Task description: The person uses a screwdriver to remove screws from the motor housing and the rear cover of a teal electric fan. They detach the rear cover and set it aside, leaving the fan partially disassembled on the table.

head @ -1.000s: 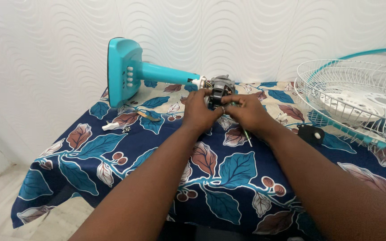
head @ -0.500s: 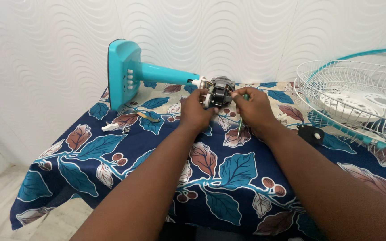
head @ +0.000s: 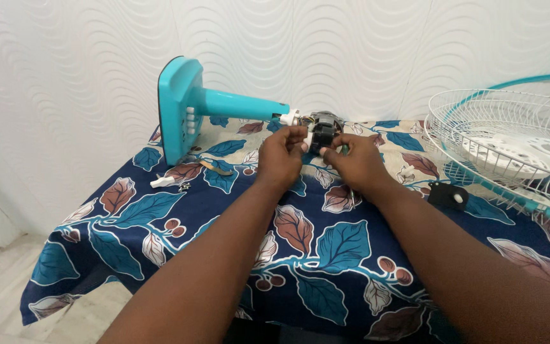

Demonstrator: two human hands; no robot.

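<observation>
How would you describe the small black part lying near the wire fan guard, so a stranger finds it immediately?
Start at the white wire fan guard on the right of the table. Just below its near-left rim, on the leaf-patterned cloth, lies the small black part. It is the only black, boxy piece there, with one white round spot on it.

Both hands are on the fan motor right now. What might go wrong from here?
The left hand and right hand crowd the fan motor, whose thin wires could snag or tear. The small white part and screws lie near the table edge and might get knocked off. The wire fan guard overhangs at the right; an elbow could tip it.
</observation>
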